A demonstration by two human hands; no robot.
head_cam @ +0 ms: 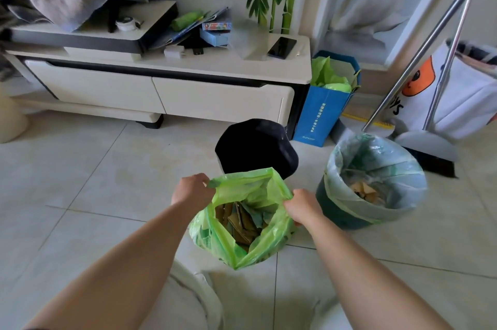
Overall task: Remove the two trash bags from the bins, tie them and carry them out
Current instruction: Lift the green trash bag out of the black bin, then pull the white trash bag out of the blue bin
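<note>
A bright green trash bag (pixel 271 243) with brown scraps inside hangs open over the floor tiles, out of its bin. My left hand (pixel 192 189) pinches the bag's left rim and my right hand (pixel 304 207) grips its right rim. Just behind the bag stands a black bin (pixel 255 148), with no bag in it. To the right a dark teal bin (pixel 336 211) still holds a pale translucent trash bag (pixel 398 176) folded over its rim, with brown scraps at the bottom.
A white TV cabinet (pixel 215 68) runs along the back, with a phone (pixel 281 47) on top. A blue paper bag (pixel 321 111) stands beside it. A broom and dustpan (pixel 427 144) lean at the right, in front of a white laundry bag (pixel 462 98).
</note>
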